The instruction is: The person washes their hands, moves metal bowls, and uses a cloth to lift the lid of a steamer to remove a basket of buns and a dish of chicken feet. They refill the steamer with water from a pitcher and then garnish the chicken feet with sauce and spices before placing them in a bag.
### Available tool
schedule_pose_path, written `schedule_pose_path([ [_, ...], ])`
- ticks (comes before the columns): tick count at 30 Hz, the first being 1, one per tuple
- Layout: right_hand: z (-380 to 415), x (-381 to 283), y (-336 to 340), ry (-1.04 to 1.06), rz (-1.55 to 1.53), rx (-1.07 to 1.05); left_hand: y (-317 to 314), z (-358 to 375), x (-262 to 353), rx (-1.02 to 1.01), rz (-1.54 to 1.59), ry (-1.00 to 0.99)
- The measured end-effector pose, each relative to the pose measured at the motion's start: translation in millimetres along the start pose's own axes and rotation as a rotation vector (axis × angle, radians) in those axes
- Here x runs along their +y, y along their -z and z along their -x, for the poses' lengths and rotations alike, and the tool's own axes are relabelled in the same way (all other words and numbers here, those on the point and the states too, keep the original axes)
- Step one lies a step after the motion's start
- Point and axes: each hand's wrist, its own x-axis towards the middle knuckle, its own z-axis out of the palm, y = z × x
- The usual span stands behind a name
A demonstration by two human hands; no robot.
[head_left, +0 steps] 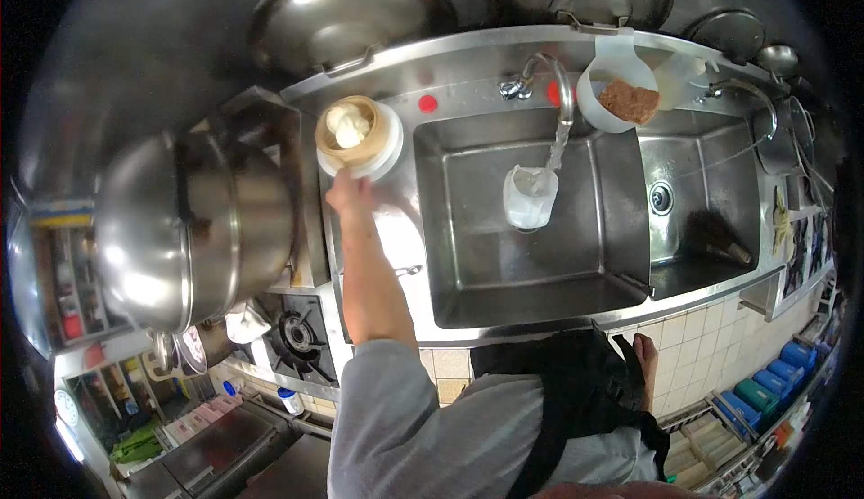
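Note:
My left hand [349, 195] reaches to the counter and is closed at the near rim of a white plate [389, 159]. On that plate stands a round bamboo steamer basket [393, 132] with pale buns [347, 127] inside. The hand is slightly blurred, and part of its fingers is hidden. My right hand [644, 355] hangs low beside my body, only partly visible; its fingers cannot be made out. In the large sink [468, 256], a white plastic jug [529, 202] stands under the tap [565, 94], with water running into it.
A white scoop-like container [621, 94] with brown contents sits behind the sinks. A smaller sink [693, 238] lies to the right, holding a dark brush-like item [720, 233]. A large domed metal vessel [193, 220] and a gas burner [299, 335] are at left. Woks [351, 13] stand behind.

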Motion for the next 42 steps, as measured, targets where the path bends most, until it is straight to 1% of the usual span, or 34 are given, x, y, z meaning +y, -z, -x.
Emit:
schedule_pose_path([
  [1,-0.1,1.2,1.3,0.004,-0.007,0.010,-1.0,0.0,1.6,-0.044,0.066,-0.012],
  [2,0.1,1.2,1.7,0.010,-0.017,0.023,1.0,-8.6,-1.3,-0.050,0.066,-0.012],
  [4,3.6,-1.6,4.0,0.011,-0.044,0.023,8.1,-18.7,-7.3,-0.197,0.100,-0.089],
  [6,5.1,-8.4,5.4,0.016,-0.076,0.023,11.8,-19.8,-10.0,-0.220,0.133,-0.106],
  [8,11.2,-23.1,12.4,-0.073,-0.043,0.008,20.9,-7.4,-10.3,-0.234,0.164,-0.120],
  [9,13.6,-24.0,15.8,-0.069,-0.046,0.008,26.2,-0.5,-9.3,-0.264,0.187,-0.141],
  [11,17.6,-24.4,20.0,-0.039,-0.175,0.011,38.3,18.9,-0.3,-0.300,0.215,-0.173],
  [12,21.1,-32.5,24.9,-0.033,-0.182,0.011,47.8,30.2,4.2,-0.347,0.177,-0.177],
  [13,25.7,-42.1,30.5,-0.076,-0.247,-0.012,59.0,42.2,8.7,-0.394,0.138,-0.183],
  [14,27.7,-48.2,32.9,-0.121,-0.313,-0.035,68.1,60.2,15.9,-0.399,0.138,-0.188],
  [15,26.0,-49.5,33.1,-0.122,-0.322,-0.031,75.9,82.7,23.9,-0.411,0.101,-0.183],
  [17,26.7,-53.0,38.3,-0.111,-0.468,-0.017,94.1,117.0,32.8,-0.482,-0.006,-0.174],
  [19,25.4,-73.0,49.3,-0.063,-0.499,-0.040,98.5,166.6,40.5,-0.561,-0.115,-0.136],
  [21,24.5,-91.8,55.5,-0.089,-0.561,-0.024,96.3,216.1,39.7,-0.689,-0.184,-0.091],
  [22,25.7,-95.8,59.2,-0.107,-0.645,-0.049,100.1,225.9,31.7,-0.702,-0.241,-0.048],
  [23,26.2,-99.8,64.4,-0.119,-0.733,-0.063,91.8,254.2,25.0,-0.723,-0.273,-0.044],
  [24,27.3,-103.0,68.3,-0.119,-0.778,-0.088,88.7,269.4,14.2,-0.784,-0.328,-0.007],
  [25,31.2,-103.8,74.0,-0.119,-0.825,-0.101,81.4,287.4,-0.7,-0.790,-0.382,0.031],
  [29,38.2,-94.3,99.2,-0.063,-1.057,-0.107,47.6,352.5,-74.4,-1.152,-0.383,0.241],
  [30,41.0,-92.3,110.8,-0.062,-1.107,-0.108,33.7,381.9,-91.4,-1.121,-0.459,0.299],
  [31,42.2,-85.1,119.4,-0.075,-1.134,-0.043,25.8,394.2,-110.8,-1.279,-0.527,0.332],
  [33,44.5,-69.5,142.2,-0.055,-1.284,0.009,5.7,445.8,-152.3,-1.356,-0.665,0.397],
  [35,46.6,-53.1,164.9,-0.071,-1.374,0.086,-3.0,482.5,-192.0,-1.505,-0.749,0.458],
  [36,49.0,-48.8,177.1,-0.131,-1.339,0.139,-6.9,499.8,-211.9,-1.604,-0.800,0.491],
  [37,51.4,-35.7,190.3,-0.102,-1.353,0.175,-7.3,529.3,-226.7,-1.682,-0.814,0.509],
  [38,63.6,-34.1,211.7,-0.026,-1.032,0.289,-6.8,559.6,-243.7,-1.708,-0.888,0.533],
  [39,50.2,3.5,207.2,-0.049,-1.507,0.252,-5.7,591.1,-262.6,-1.737,-0.961,0.550],
  [40,39.2,47.4,200.9,-0.096,-1.535,0.242,-2.1,622.3,-280.4,-1.791,-0.956,0.583],
  [41,65.1,34.6,242.5,-0.114,-1.501,0.307,1.6,651.2,-297.3,-1.839,-0.959,0.617],
  [42,70.8,53.4,261.9,-0.131,-1.690,0.323,4.1,674.3,-315.8,-1.939,-0.959,0.638],
])
